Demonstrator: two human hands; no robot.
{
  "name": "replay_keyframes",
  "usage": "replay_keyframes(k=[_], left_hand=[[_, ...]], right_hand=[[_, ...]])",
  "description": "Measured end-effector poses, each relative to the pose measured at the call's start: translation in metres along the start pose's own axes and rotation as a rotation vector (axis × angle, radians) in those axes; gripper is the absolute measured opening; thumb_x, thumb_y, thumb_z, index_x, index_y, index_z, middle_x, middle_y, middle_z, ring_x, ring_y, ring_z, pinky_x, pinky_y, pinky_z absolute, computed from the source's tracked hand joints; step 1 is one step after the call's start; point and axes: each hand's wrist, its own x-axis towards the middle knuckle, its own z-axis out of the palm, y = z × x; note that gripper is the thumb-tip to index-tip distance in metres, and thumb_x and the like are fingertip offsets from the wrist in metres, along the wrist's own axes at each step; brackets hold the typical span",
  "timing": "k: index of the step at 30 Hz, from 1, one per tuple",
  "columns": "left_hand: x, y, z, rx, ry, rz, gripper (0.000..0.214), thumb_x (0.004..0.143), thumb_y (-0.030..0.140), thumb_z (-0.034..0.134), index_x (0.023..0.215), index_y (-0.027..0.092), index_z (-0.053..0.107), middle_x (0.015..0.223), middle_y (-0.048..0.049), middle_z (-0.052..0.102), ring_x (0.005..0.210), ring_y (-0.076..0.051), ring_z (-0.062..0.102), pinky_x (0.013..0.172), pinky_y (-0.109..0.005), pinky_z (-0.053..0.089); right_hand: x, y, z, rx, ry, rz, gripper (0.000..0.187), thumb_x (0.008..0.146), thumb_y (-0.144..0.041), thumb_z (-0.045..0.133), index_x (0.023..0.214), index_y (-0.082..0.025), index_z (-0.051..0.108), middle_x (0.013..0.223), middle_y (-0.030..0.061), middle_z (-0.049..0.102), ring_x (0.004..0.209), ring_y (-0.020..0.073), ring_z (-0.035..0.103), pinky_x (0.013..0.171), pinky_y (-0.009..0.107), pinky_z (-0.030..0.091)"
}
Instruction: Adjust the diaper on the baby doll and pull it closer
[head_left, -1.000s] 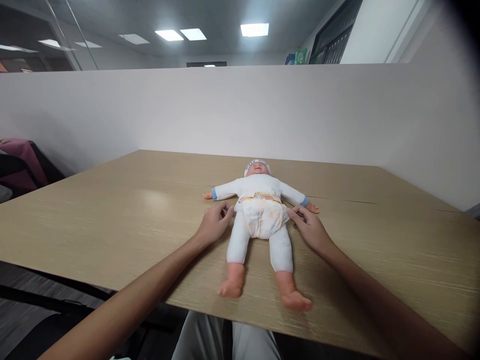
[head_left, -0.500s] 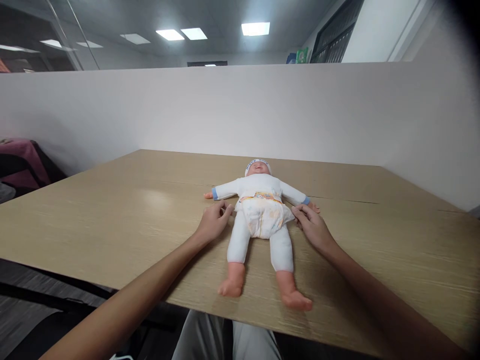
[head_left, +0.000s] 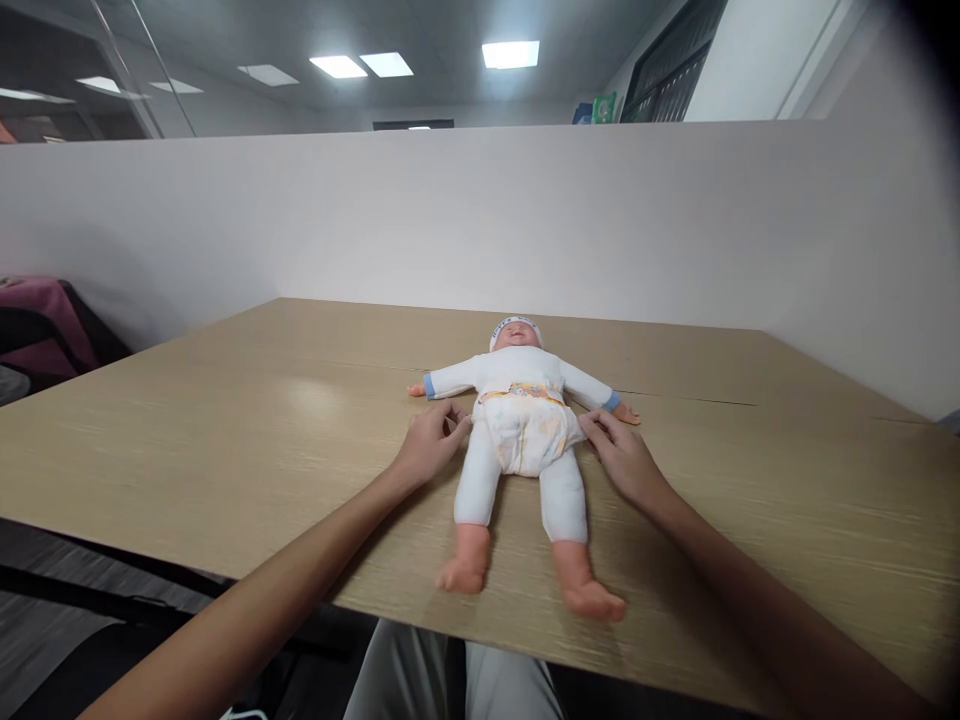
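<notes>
A baby doll (head_left: pixel 519 366) in a white suit with blue cuffs and a white cap lies on its back, arms spread, feet towards me. Around its hips sits a white diaper (head_left: pixel 531 435) with an orange patterned waistband. At the diaper's left edge, my left hand (head_left: pixel 433 440) is closed, thumb and fingers pinching its side. My right hand (head_left: pixel 622 452) pinches the diaper's side edge on the right, close to the doll's hand. The edges between my fingertips are mostly hidden.
The doll lies on a wooden table (head_left: pixel 225 430) with its front edge by my legs. Behind it rises a white partition (head_left: pixel 480 220). A pink and black bag or clothing (head_left: pixel 45 320) is at the far left.
Both hands have moved slightly inward towards the doll's hips, and the diaper's right side edge sticks out less. The doll has stayed in place.
</notes>
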Motion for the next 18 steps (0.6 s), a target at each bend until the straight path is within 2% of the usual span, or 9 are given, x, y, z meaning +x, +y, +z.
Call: replay_keyframes(k=[3, 7, 15, 18], left_hand=[[0.0, -0.001, 0.001, 0.029, -0.025, 0.013, 0.022, 0.095, 0.041, 0.058, 0.09, 0.021, 0.062, 0.093, -0.0034, 0.073, 0.075, -0.019, 0.061, 0.068, -0.032, 0.046], [0.001, -0.003, 0.001, 0.02, -0.033, 0.023, 0.018, 0.094, 0.038, 0.059, 0.091, 0.021, 0.062, 0.094, -0.0032, 0.074, 0.074, -0.019, 0.061, 0.067, -0.032, 0.046], [0.001, -0.006, 0.002, -0.01, -0.02, 0.071, 0.013, 0.091, 0.034, 0.062, 0.092, 0.021, 0.062, 0.096, -0.0043, 0.073, 0.073, -0.018, 0.059, 0.066, -0.032, 0.046], [0.001, -0.003, 0.001, -0.014, -0.003, 0.068, 0.012, 0.091, 0.032, 0.06, 0.093, 0.021, 0.063, 0.096, -0.0042, 0.072, 0.076, -0.019, 0.059, 0.067, -0.032, 0.046]], right_hand=[[-0.003, 0.001, 0.004, -0.065, -0.064, -0.088, 0.031, 0.096, -0.051, 0.051, 0.094, -0.021, 0.059, 0.079, 0.0021, 0.064, 0.073, 0.0192, 0.058, 0.071, 0.033, 0.044], [-0.004, 0.005, 0.007, -0.095, -0.128, -0.126, 0.018, 0.093, -0.038, 0.051, 0.099, -0.022, 0.057, 0.077, 0.0005, 0.062, 0.071, 0.0188, 0.059, 0.069, 0.032, 0.046], [-0.006, -0.002, 0.0, -0.146, -0.147, -0.181, 0.015, 0.094, -0.034, 0.052, 0.102, -0.022, 0.057, 0.08, -0.0003, 0.063, 0.069, 0.0175, 0.057, 0.068, 0.031, 0.045], [-0.006, -0.006, -0.003, -0.174, -0.153, -0.211, 0.014, 0.095, -0.03, 0.05, 0.102, -0.022, 0.059, 0.088, 0.0015, 0.068, 0.078, 0.019, 0.062, 0.075, 0.032, 0.045]])
